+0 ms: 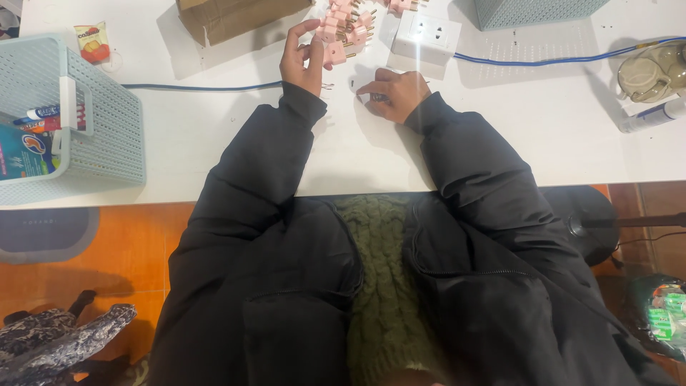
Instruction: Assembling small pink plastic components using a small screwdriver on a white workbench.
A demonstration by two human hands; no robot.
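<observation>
Left hand (pixel 301 58) pinches one pink plug (pixel 336 53) at the pile's (pixel 348 21) seven o'clock edge, prongs outward for access. Right hand (pixel 394 93), four o'clock of it, curls over a small part (unidentifiable) pressed against the white table (pixel 214 136).

A white table (pixel 214 143) carries pink plugs (pixel 346 28), a socket block (pixel 426 36), two mesh baskets (pixel 107 121)

Small red-and-yellow snack sachet (pixel 92 41) on white table's far left corner. Brown cardboard box (pixel 232 16) at top edge, centre-left. Blue printed packet (pixel 20 151) inside pale blue mesh basket (pixel 107 136). Green-and-white printed plastic bag (pixel 661 314) low right, on floor.
</observation>
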